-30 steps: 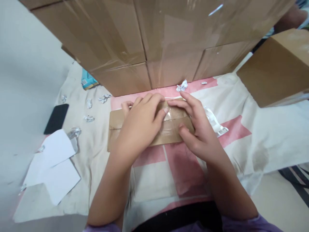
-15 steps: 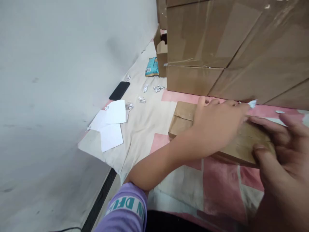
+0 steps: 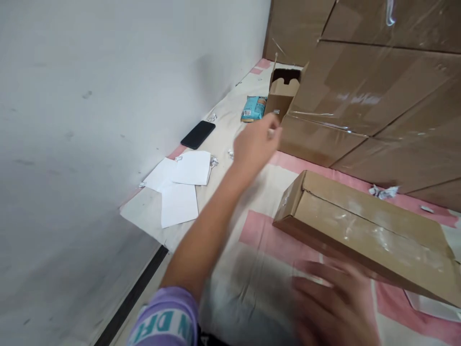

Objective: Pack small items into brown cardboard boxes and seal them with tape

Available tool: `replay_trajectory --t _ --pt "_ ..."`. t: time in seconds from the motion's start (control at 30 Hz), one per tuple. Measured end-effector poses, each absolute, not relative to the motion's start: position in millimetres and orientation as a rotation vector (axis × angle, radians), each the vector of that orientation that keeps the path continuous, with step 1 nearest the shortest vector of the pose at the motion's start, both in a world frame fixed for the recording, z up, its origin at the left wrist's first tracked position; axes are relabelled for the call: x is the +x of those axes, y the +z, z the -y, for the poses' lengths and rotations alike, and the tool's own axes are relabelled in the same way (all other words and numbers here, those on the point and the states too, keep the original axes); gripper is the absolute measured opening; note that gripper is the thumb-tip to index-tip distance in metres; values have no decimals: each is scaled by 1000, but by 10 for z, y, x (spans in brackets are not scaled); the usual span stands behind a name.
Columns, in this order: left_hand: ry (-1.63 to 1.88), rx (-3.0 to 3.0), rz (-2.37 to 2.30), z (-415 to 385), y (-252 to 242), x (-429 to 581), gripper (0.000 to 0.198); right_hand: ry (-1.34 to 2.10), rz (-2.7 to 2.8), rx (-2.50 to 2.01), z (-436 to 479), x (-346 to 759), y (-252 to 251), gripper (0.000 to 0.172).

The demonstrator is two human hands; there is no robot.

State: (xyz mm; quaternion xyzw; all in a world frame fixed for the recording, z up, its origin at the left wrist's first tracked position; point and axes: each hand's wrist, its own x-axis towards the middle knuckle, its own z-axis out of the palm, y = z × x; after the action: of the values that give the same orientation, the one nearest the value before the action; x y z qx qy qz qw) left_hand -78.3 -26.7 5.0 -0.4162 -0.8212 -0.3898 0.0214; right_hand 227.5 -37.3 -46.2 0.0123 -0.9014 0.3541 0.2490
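A long brown cardboard box point(image 3: 367, 230) lies closed on the cloth at the right, with glossy tape along its top. My left hand point(image 3: 255, 144) is off the box, over the cloth near a blue packet point(image 3: 254, 108). Its fingers are curled together around something small and whitish that I cannot make out. Low in front of the box is my right hand point(image 3: 334, 302), apart from it and smeared by motion. Crumpled paper point(image 3: 383, 192) sits behind the box.
Stacked taped cartons point(image 3: 360, 91) wall off the back right. Beside them stands an open cardboard box point(image 3: 284, 93). At the left, by the white wall point(image 3: 108, 96), lie a black phone point(image 3: 198, 134) and white paper sheets point(image 3: 180, 204), with crumpled bits about.
Both hands have come off the cardboard box. My left hand has moved left and away, toward the blue packet; my right has drawn back toward me. The view has shifted.
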Motion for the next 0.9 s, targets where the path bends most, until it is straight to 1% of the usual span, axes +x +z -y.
replay_trajectory --t 0.07,0.13,0.2,0.23,0.3,0.37,0.43,0.5,0.6,0.73,0.8,0.9 --pt "-1176 -1058 2573 421 -344 -1082 19 922 2495 199 486 1833 -622 47" --pt "-1149 -909 2650 573 -708 -1266 22 966 2520 233 564 1301 -792 42" --pt "-1134 -880 2684 689 -955 -1362 27 1118 2444 -4 579 732 -947 34" --pt "-1118 -882 2690 727 -1028 -1391 29 1201 2369 -158 556 449 -1013 33" --pt "-1054 -913 2703 762 -1099 -1436 35 1248 2173 -523 455 -81 -1119 36" --pt "-986 -971 2723 756 -1120 -1487 41 1151 2086 -776 313 -513 -1185 40" --pt "-943 -1042 2738 727 -1139 -1551 45 1033 2109 -966 180 -804 -1216 38" --pt "-920 -1103 2758 694 -1167 -1616 44 932 2182 -1065 90 -949 -1231 30" --pt "-912 -1186 2784 668 -1199 -1675 38 859 2239 -1067 35 -984 -1257 19" --pt "-951 -1205 2737 688 -1194 -1669 26 921 2243 -993 -5 -935 -1287 13" --pt "-962 -1176 2725 706 -1192 -1658 22 979 2238 -949 -33 -923 -1293 13" --pt "-995 -1108 2707 726 -1205 -1647 19 1026 2230 -901 -70 -922 -1300 22"
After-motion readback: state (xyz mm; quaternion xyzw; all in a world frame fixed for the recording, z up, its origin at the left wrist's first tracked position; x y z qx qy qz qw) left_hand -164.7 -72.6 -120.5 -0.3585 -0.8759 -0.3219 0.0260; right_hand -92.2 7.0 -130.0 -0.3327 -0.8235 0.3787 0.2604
